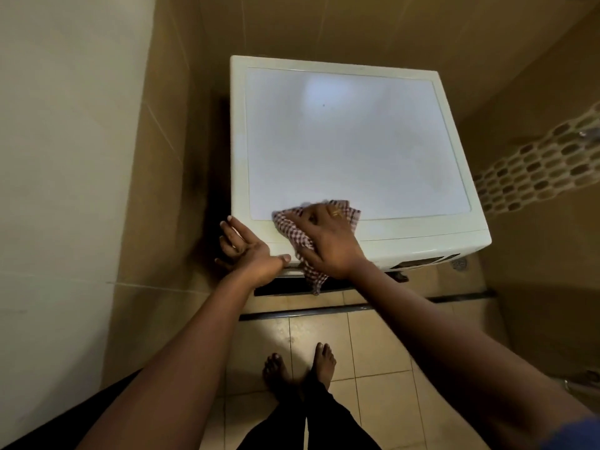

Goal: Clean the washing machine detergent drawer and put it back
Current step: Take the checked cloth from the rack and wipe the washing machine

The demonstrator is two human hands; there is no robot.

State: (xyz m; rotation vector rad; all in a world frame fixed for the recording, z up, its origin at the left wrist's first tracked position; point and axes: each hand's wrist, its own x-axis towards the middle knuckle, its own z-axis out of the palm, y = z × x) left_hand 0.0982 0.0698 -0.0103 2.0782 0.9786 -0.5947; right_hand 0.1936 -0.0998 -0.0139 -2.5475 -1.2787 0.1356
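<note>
The flat top of the washing machine [357, 141] is free across mid-frame, except its lower-left corner, crowded by the left hand [246, 251], right hand [328, 238] and checked cloth [290, 228]. At left, only a narrow dark gap [218, 190] parts it from the tiled wall [156, 164].

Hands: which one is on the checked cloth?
The right hand, wearing a ring, presses the checked cloth onto the front edge of the washing machine. The left hand grips its front-left corner, no cloth.
</note>
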